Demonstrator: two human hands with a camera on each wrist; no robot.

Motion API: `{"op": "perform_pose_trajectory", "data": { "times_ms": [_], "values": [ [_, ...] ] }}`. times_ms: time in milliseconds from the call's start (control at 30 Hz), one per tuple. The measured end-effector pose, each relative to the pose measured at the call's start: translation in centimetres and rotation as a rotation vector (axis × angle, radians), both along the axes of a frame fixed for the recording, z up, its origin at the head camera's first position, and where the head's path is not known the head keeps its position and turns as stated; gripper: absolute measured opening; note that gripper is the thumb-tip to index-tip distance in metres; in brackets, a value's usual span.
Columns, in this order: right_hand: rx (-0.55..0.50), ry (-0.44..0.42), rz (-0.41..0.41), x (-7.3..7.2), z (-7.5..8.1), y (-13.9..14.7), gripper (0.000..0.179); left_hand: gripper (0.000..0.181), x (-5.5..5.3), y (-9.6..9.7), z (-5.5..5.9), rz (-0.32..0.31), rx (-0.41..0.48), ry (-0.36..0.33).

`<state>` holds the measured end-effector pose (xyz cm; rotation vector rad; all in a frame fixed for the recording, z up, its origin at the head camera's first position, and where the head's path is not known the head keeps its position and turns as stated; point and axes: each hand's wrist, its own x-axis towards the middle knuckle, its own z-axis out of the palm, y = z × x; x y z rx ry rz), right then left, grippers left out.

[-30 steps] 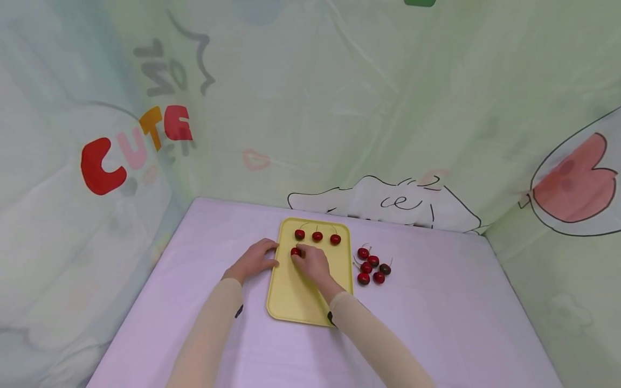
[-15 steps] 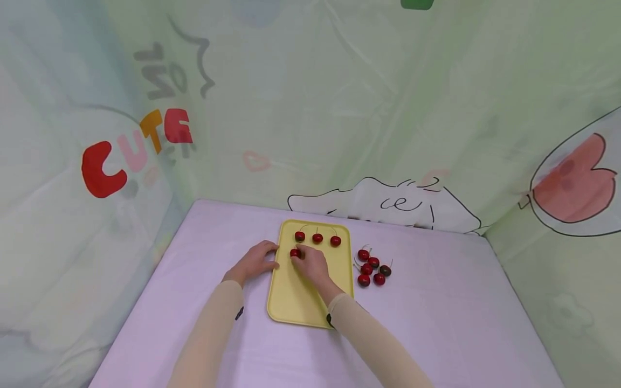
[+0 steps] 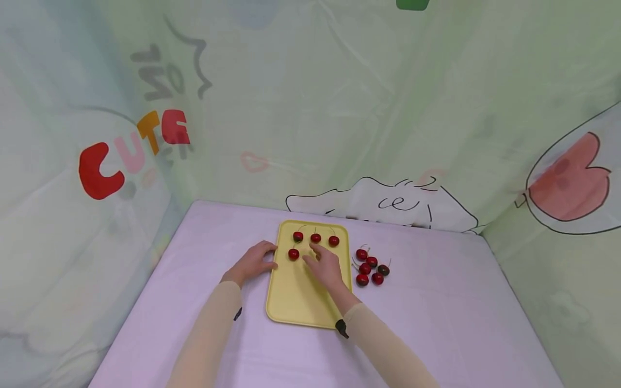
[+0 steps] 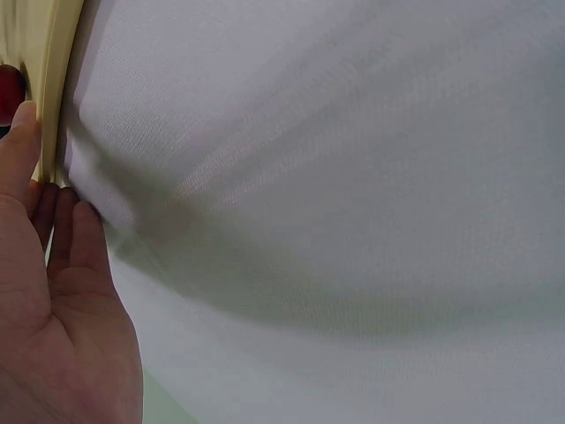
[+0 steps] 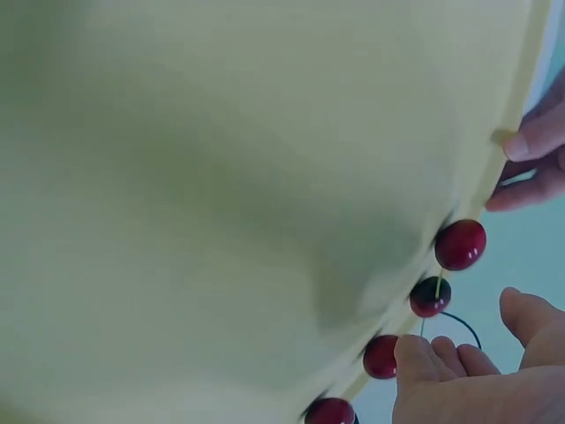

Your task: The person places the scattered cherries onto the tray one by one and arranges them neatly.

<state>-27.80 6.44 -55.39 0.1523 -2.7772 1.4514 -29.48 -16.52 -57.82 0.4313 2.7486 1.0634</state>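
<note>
Four-sided and yellow, a tray (image 3: 297, 299) lies on the table, with a row of three dark red cherries, left (image 3: 298, 236), middle (image 3: 316, 238) and right (image 3: 333, 241), near its far edge. Below the left one sits a lone cherry (image 3: 293, 254). My right hand (image 3: 327, 269) hovers over the tray just right of this cherry, thumb and forefinger apart, holding nothing. My left hand (image 3: 251, 263) touches the tray's left rim with fairly straight fingers and thumb. In the left wrist view, its fingertips (image 4: 86, 212) meet the rim's outer side.
Several loose cherries (image 3: 365, 268) with stems lie in a cluster on the table, right of the tray. A pale lilac cloth (image 3: 451, 323) covers the table. Printed fabric walls (image 3: 310, 108) stand behind and at both sides.
My right hand has let go of the lone cherry and moved a little to the right, its fingers parting. The cherry stays on the tray. My left hand keeps its place at the rim.
</note>
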Motion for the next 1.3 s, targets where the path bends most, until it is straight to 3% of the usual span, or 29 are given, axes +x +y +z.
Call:
{"op": "perform_pose_trajectory", "data": {
  "times_ms": [267, 700, 933, 1100, 1200, 1300],
  "values": [
    [-0.208, -0.003, -0.107, 1.7, 1.7, 2.5, 0.047, 0.053, 0.2, 0.1, 0.2, 0.002, 0.001, 0.002],
    [-0.283, -0.002, -0.204, 3.8, 2.3, 7.5, 0.048, 0.054, 0.1, 0.1, 0.1, -0.001, -0.009, -0.005],
    [-0.241, -0.002, -0.295, 4.6, 2.6, 10.6, 0.051, 0.055, -0.1, 0.0, -0.2, 0.0, -0.015, -0.009],
    [-0.147, 0.001, -0.386, 4.3, 1.2, 13.5, 0.055, 0.055, -0.4, -0.1, -0.6, -0.001, -0.019, -0.014],
    [-0.141, -0.004, -0.417, 4.1, 0.3, 15.3, 0.053, 0.055, -0.5, -0.2, -0.7, 0.0, -0.019, -0.017],
    [-0.107, -0.042, -0.444, 3.8, -0.6, 16.8, 0.052, 0.056, -0.5, -0.2, -0.8, 0.0, -0.014, -0.019]
  ]
}}
